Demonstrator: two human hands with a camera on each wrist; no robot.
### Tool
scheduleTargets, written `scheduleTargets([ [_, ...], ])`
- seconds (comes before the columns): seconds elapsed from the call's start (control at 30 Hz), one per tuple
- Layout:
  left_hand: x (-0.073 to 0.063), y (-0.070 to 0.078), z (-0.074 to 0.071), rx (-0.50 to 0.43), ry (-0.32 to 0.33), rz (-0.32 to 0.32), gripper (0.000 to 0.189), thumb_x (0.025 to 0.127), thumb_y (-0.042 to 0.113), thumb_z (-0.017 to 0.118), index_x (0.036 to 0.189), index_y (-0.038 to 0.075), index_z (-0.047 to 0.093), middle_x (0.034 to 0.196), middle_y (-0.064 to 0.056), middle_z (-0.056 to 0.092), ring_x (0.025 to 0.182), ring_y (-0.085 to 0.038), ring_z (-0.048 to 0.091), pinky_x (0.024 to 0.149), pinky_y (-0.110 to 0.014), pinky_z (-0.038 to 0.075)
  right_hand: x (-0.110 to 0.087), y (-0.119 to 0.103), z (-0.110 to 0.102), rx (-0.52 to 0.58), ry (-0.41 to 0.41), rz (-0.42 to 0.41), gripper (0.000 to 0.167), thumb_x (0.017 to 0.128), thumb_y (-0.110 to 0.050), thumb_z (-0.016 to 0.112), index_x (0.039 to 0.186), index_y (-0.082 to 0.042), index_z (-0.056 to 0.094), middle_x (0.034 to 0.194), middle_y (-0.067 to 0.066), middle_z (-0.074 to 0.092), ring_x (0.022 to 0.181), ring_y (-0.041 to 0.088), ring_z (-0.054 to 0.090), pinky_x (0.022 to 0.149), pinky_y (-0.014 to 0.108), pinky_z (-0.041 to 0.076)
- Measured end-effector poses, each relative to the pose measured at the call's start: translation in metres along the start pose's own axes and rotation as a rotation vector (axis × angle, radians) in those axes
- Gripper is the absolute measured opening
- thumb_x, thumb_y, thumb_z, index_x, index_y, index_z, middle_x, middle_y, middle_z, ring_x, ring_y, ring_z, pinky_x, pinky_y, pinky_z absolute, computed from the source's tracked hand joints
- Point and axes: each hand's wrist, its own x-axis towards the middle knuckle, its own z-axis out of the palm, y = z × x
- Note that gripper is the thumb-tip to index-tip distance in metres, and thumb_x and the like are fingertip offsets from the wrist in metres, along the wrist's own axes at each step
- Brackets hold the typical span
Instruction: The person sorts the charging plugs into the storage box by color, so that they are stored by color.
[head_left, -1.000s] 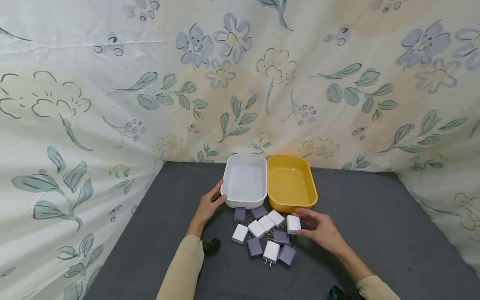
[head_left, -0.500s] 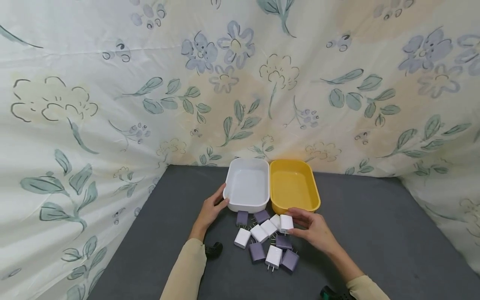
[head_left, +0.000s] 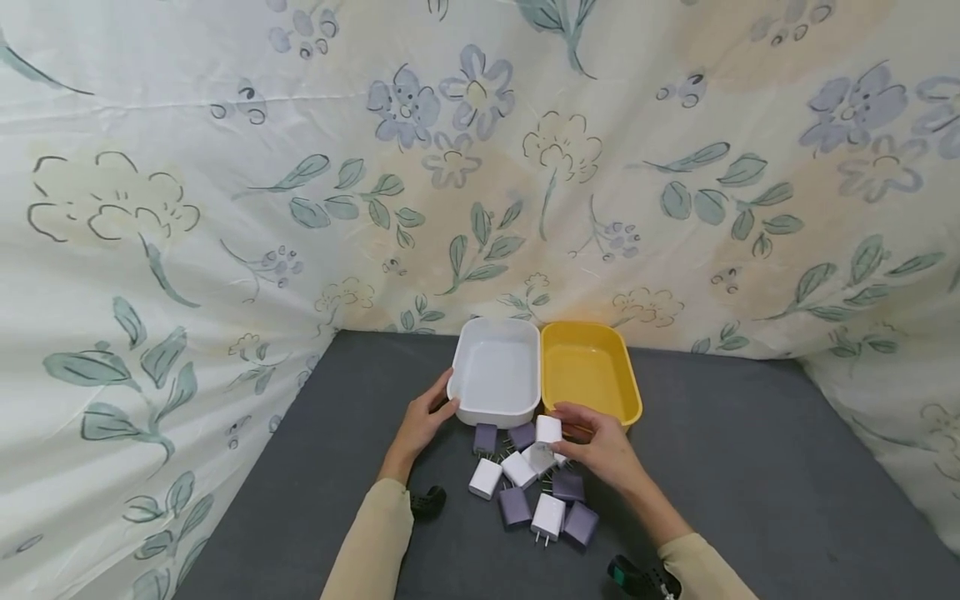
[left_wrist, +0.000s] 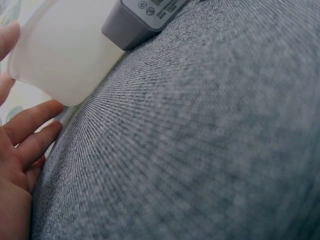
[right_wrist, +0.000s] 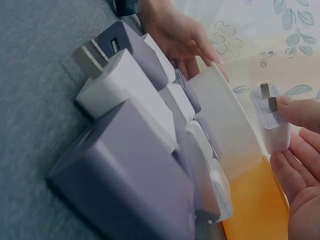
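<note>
My right hand [head_left: 603,446] pinches a white charger plug [head_left: 549,430] between thumb and fingertips, held over the back of the pile near the white container's front right corner. In the right wrist view, the prongs of this charger plug [right_wrist: 272,120] point up beside the thumb. At the front left corner of the white container [head_left: 497,375], my left hand [head_left: 416,425] holds the rim, thumb on the front and fingers along the side. The left wrist view shows fingertips against the pale wall of the container [left_wrist: 70,55]. Several white and purple charger plugs [head_left: 514,507] lie in front of it.
A yellow container [head_left: 588,375] stands against the white one's right side. Both rest on a dark grey cloth [head_left: 735,467], in front of a flowered curtain [head_left: 480,167]. Black straps [head_left: 428,502] are on the wrists.
My right hand has carried the white charger plug leftward and slightly up, from the pile's right end to near the white container. My left hand stays at the white container; the head view has shifted slightly.
</note>
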Motion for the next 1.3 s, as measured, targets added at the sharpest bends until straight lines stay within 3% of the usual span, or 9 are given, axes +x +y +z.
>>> scheduleTargets([
  [0.43,0.001,-0.003,-0.002,-0.01,-0.006,-0.006,0.063,0.096,0.025,0.063,0.152,0.014,0.035,0.148,-0.015,0.046,0.139,-0.031,0.043,0.111,-0.052,0.035,0.026,-0.012,0.018,0.038,0.062,0.053,0.061,0.076,-0.002,0.081,0.132,0.0,0.058,0.126,0.018,0.065,0.115,0.033,0.065,0.094,0.039,0.051],
  [0.77,0.001,0.001,-0.002,0.011,-0.006,-0.014,0.063,0.096,0.025,0.062,0.152,0.012,0.035,0.148,-0.016,0.045,0.139,-0.032,0.043,0.112,-0.052,0.035,0.048,-0.016,0.026,-0.068,0.134,0.089,0.062,0.077,-0.01,0.083,0.134,-0.006,0.058,0.126,0.01,0.066,0.115,0.026,0.063,0.095,0.033,0.051],
  [1.07,0.001,0.001,-0.002,0.009,0.001,-0.018,0.063,0.096,0.026,0.062,0.152,0.013,0.035,0.149,-0.015,0.045,0.139,-0.033,0.043,0.112,-0.052,0.034,0.064,-0.026,0.032,-0.203,0.139,0.014,0.059,0.076,-0.012,0.083,0.131,-0.004,0.061,0.122,0.011,0.068,0.111,0.026,0.065,0.094,0.035,0.052],
  [1.3,0.001,0.0,-0.001,-0.009,0.001,-0.029,0.063,0.096,0.026,0.063,0.152,0.014,0.037,0.147,-0.016,0.047,0.139,-0.033,0.043,0.112,-0.053,0.034,0.071,-0.022,0.031,-0.237,0.146,0.051,0.059,0.079,-0.012,0.082,0.133,-0.005,0.059,0.122,0.01,0.068,0.113,0.026,0.064,0.096,0.036,0.051],
])
